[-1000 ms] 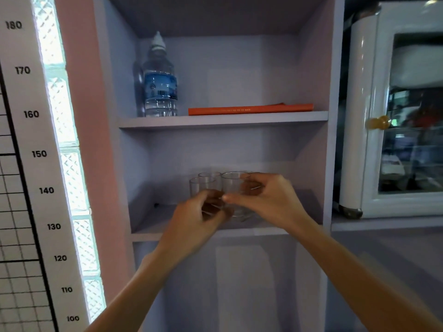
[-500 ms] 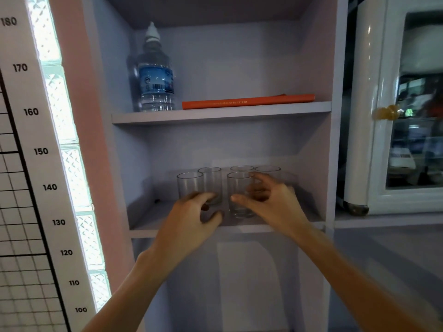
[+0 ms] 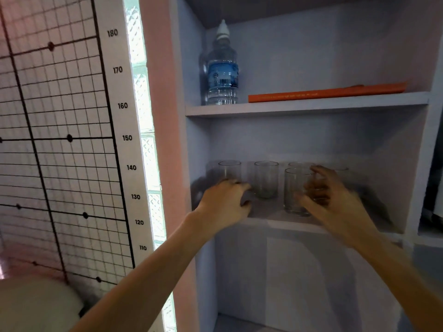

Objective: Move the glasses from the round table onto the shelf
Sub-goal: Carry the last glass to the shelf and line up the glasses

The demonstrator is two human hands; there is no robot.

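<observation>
Several clear glasses stand on the middle shelf [image 3: 275, 222] of a pale cupboard. My left hand [image 3: 225, 202] is curled in front of the lower half of the leftmost glass [image 3: 229, 169], and its grip on it is hidden. A second glass [image 3: 266, 179] stands free just right of that hand. My right hand [image 3: 333, 202] is blurred, with its fingers spread beside the front glass [image 3: 295, 188], which stands upright on the shelf. More glasses [image 3: 299, 164] at the back are partly hidden behind this hand.
On the upper shelf [image 3: 306, 107] stand a water bottle [image 3: 221, 75] and a flat orange book [image 3: 328, 92]. A height chart with a grid [image 3: 60, 140] and a glass-block strip [image 3: 146, 116] fill the wall to the left. Something white and rounded [image 3: 36, 305] sits at the bottom left.
The two glasses I carried now stand on the shelf. My right fingers have spread off the front glass, my left hand has shifted left, and the view has swung left.
</observation>
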